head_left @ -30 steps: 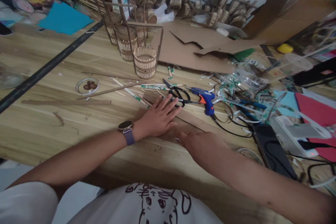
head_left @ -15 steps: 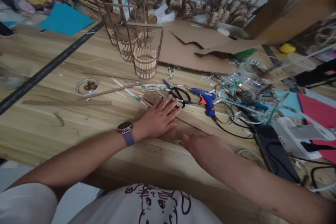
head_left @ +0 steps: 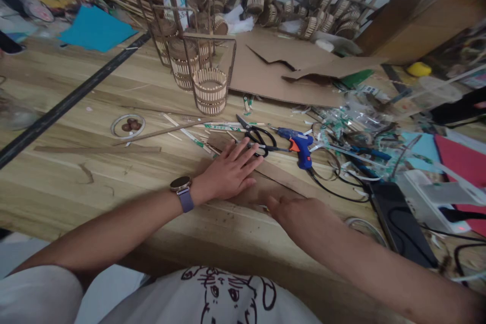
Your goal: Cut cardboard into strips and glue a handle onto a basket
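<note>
My left hand [head_left: 233,169] lies flat with its fingers spread, pressing on a brown cardboard piece [head_left: 261,187]. My right hand [head_left: 296,215] is closed low over the right part of this cardboard. From its fingers a small pale tip with a bit of yellow pokes out, apparently a utility knife [head_left: 265,208]; the rest of it is hidden by the hand. Just beyond my left fingertips are black-handled scissors [head_left: 261,139], partly covered by the fingers. A blue glue gun [head_left: 301,147] with an orange trigger lies to their right.
Small slatted buckets with tall handles [head_left: 210,92] stand behind, with more piled by the wall. A large cardboard sheet [head_left: 266,73] lies at the back. Scraps and wrappers [head_left: 353,116], a black phone [head_left: 402,223] and a white power strip [head_left: 429,197] crowd the right. A tape ring [head_left: 128,126] encloses brown beads.
My right hand has slid slightly to the right along the cardboard, with the pale tip moving along. My left hand has stayed in place.
</note>
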{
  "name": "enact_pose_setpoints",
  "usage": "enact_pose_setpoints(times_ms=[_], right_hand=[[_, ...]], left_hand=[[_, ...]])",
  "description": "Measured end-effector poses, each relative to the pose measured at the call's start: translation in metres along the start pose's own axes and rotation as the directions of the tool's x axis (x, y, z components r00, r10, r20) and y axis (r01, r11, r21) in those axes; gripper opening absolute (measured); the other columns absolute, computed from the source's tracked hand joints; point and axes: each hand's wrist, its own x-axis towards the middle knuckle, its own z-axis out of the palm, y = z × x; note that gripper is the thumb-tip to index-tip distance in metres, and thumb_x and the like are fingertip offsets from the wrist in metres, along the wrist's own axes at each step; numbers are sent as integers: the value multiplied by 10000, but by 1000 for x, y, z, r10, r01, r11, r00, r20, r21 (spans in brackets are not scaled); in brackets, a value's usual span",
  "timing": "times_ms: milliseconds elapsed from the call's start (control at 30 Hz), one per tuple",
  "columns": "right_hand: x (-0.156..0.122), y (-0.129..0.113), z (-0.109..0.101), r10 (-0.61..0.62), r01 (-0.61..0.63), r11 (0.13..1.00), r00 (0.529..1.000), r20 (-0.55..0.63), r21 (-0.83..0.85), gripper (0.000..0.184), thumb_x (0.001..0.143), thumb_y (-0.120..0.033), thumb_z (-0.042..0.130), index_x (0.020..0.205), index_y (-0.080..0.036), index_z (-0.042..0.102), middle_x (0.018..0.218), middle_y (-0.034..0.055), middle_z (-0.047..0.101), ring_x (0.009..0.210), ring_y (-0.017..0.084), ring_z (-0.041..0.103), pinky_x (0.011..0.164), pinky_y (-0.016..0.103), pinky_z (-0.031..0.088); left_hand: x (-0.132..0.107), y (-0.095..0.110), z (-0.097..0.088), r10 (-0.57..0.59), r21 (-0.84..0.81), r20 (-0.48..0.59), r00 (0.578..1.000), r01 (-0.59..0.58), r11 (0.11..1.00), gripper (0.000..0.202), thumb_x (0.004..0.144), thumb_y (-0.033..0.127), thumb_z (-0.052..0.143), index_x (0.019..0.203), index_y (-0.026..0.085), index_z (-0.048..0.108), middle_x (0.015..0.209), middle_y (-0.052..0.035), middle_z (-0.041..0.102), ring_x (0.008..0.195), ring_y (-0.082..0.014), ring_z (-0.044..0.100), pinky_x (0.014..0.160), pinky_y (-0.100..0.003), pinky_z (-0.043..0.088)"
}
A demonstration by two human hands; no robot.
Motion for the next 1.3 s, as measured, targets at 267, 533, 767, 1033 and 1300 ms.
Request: enact_pose_setpoints(times_ms=[267,533,767,1033,1300], right_hand=[[-5,10,22,-16,10,998,993,-117,-55,388,871,-9,550,1177,-225,652,851,59,782,736,224,780,460,215,419],[-10,18,23,-31,28,999,994,-109,-27,379,865,-6,550,1162,-221,647,874,62,788,726,210,773,446,224,362],[-18,21,27,14,-20,997,997,-75,-80,490,826,41,524,1213,-233,648,910,71,790,674,210,766,417,222,339],[-20,30,27,-45,43,999,996,-78,-24,451,898,-11,531,1300,-200,616,986,95,797,759,260,787,470,269,504],[-6,13,11,-74,75,997,987,-146,6,380,882,2,544,1208,-162,647,915,133,802,772,289,794,511,262,532]], left_hand=[[0,1,-1,-8,1,13,1000,8,1000,576,1062,463,421,1540,141,418,1659,-165,277,1550,-395,144,1231,-613,177],[1,2,-4,-16,11,32,999,16,1000,584,1064,477,412,1540,140,417,1661,-162,273,1552,-395,137,1230,-615,179],[1,2,-4,-12,12,34,999,12,1000,589,1063,482,408,1536,131,429,1656,-170,284,1547,-404,151,1227,-612,189],[2,4,-5,-16,20,15,1000,15,1000,572,1052,444,454,1526,125,440,1649,-183,293,1544,-405,170,1224,-620,195],[7,9,-7,-120,23,-12,993,120,992,568,1046,413,468,1539,136,409,1651,-204,276,1543,-421,162,1195,-657,228]])
